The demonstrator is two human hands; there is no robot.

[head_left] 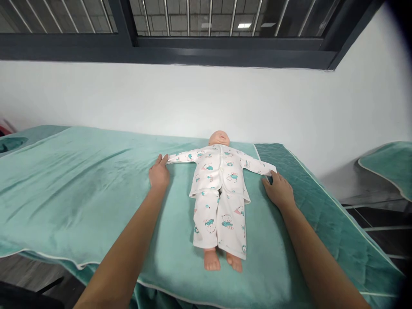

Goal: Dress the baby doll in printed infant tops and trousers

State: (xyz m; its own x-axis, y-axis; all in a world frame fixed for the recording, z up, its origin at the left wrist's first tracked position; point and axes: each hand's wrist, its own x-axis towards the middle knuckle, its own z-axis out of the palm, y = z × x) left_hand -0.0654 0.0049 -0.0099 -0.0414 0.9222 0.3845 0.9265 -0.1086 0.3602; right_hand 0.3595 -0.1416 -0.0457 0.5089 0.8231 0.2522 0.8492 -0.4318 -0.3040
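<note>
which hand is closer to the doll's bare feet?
Roughly equal, perhaps right. Right hand lies at the doll's sleeve cuff, right of the feet; left hand lies at the other cuff, slightly further up.

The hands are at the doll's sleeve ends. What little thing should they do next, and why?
Probably pinch each cuff. The left hand and right hand lie flat on the green towel, fingertips just at the sleeve ends of the doll, which lies on its back, arms spread. Neither hand grips anything yet.

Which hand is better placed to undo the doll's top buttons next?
Probably either: left hand and right hand each rest at a sleeve end, about equally far from the doll.
</note>
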